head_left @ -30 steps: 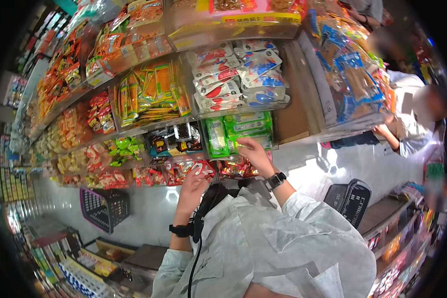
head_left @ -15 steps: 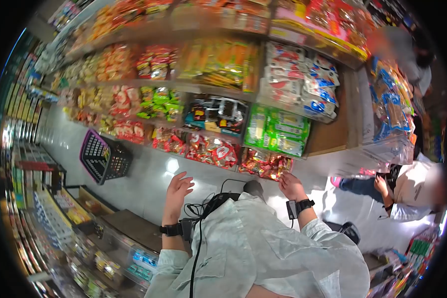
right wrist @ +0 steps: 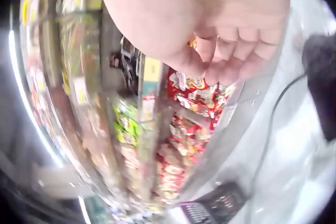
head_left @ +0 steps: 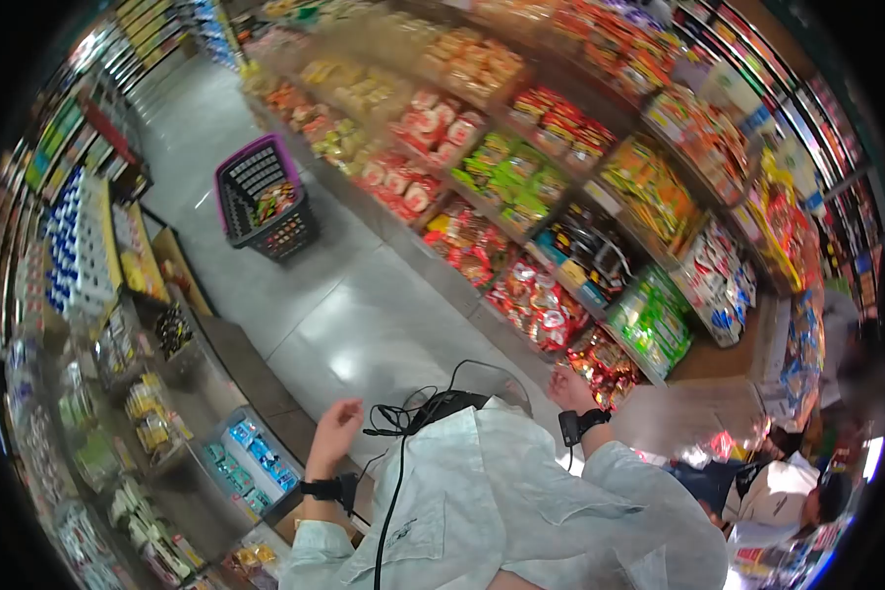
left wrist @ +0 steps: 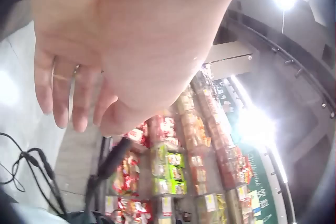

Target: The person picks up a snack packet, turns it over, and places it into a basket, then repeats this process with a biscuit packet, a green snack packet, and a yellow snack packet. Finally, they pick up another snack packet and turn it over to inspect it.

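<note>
My left hand (head_left: 336, 433) hangs in front of my body with nothing in it, and its fingers are fairly straight and loose in the left wrist view. The right hand (head_left: 572, 388) is at the other side of my waist, also holding nothing, fingers loosely bent in the right wrist view. In the head view it is nearest to a low bin of shiny red-wrapped snacks (head_left: 605, 366). Beside that bin lie green snack packets (head_left: 651, 320) and red-and-white bags (head_left: 536, 300). Farther along the floor stands a dark shopping basket (head_left: 283, 236) with a purple rim and colourful packets inside.
Tiered snack shelves run along the right, with bright green packets (head_left: 511, 177) and white-and-blue packs (head_left: 723, 285). More shelves stand at left, holding blue packets (head_left: 263, 457). A grey tiled floor (head_left: 339, 324) lies between. Another person (head_left: 772, 492) is at lower right.
Both hands have drawn back from the shelf towards my body. The view has turned left, so the shelves now slant to the right and the basket appears higher and nearer the middle.
</note>
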The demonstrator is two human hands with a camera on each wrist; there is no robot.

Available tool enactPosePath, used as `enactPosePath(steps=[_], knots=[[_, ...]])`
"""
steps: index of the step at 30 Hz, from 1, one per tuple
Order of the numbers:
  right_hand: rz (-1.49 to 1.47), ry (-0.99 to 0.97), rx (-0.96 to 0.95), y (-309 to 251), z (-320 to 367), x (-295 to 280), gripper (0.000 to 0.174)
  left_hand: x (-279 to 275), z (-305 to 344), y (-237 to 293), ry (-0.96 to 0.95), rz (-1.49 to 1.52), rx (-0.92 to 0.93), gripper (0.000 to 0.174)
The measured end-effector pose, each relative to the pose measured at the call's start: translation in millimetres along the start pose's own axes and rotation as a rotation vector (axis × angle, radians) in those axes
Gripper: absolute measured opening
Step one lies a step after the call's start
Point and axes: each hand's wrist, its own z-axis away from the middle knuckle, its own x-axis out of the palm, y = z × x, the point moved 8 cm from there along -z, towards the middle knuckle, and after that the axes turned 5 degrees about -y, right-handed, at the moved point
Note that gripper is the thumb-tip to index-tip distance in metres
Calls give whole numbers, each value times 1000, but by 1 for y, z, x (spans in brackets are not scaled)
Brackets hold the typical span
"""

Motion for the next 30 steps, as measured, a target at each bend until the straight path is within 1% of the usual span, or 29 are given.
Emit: enactPosePath(steps=[1, 3, 5, 6, 7, 8, 9, 11, 12, 13, 14, 15, 16, 17, 19, 20, 21, 22, 23, 24, 25, 26, 27, 28, 30], knots=[[102, 28, 6, 2, -7, -1, 9, -9, 12, -20, 32, -85, -31, 30], [296, 84, 8, 5, -19, 2, 6, -28, 28, -61, 163, -91, -53, 27], [328, 103, 97, 25, -45, -27, 8, -42, 42, -97, 259, 177, -246, 28], [376, 47, 156, 32, -53, -38, 10, -45, 49, -109, 318, 331, -346, 28], [353, 216, 168, 36, -49, -43, 7, -48, 57, -121, 376, 486, -444, 29], [333, 181, 191, 44, -60, -55, 8, -50, 59, -132, 423, 653, -418, 31], [316, 147, 217, 49, -73, -68, 8, -54, 61, -155, 443, 735, -436, 32], [294, 275, 253, 54, -77, -58, 10, -60, 60, -211, 489, 903, -472, 34], [282, 340, 271, 57, -81, -56, 11, -63, 61, -232, 552, 857, -523, 30], [313, 336, 268, 58, -90, -48, 11, -63, 62, -253, 562, 895, -602, 29], [340, 326, 264, 59, -104, -44, 11, -66, 64, -287, 572, 929, -676, 28], [361, 311, 258, 61, -127, -43, 11, -70, 69, -309, 583, 959, -744, 27], [330, 318, 347, 66, -154, -40, 9, -75, 72, -322, 506, 947, -665, 25], [398, 284, 347, 67, -179, -20, 8, -79, 76, -327, 426, 931, -586, 24], [538, 223, 344, 60, -222, 24, 9, -86, 92, -332, 439, 896, -636, 25], [1057, -60, 288, 55, -278, 40, 13, -96, 93, -317, 566, 902, -709, 25], [1560, -274, 99, 50, -327, 58, 17, -96, 100, -301, 693, 906, -786, 25], [2115, -382, -25, 54, -377, 77, 20, -97, 108, -288, 822, 908, -863, 24], [2192, -475, -90, 47, -363, 169, 22, -103, 99, -279, 852, 936, -839, 25], [2263, -566, -166, 35, -333, 285, 24, -111, 91, -272, 881, 960, -814, 25], [2404, -638, -248, 55, -388, 315, 20, -116, 92, -263, 907, 986, -801, 26], [2539, -706, -348, 75, -443, 342, 17, -125, 83, -260, 817, 855, -785, 28], [2424, -606, -473, 39, -390, 436, 18, -132, 77, -265, 736, 719, -765, 30], [2183, -628, -564, 37, -418, 476, 18, -140, 69, -264, 667, 583, -740, 32], [2037, -631, -545, 35, -441, 568, 20, -156, 37, -243, 742, 682, -739, 31]])
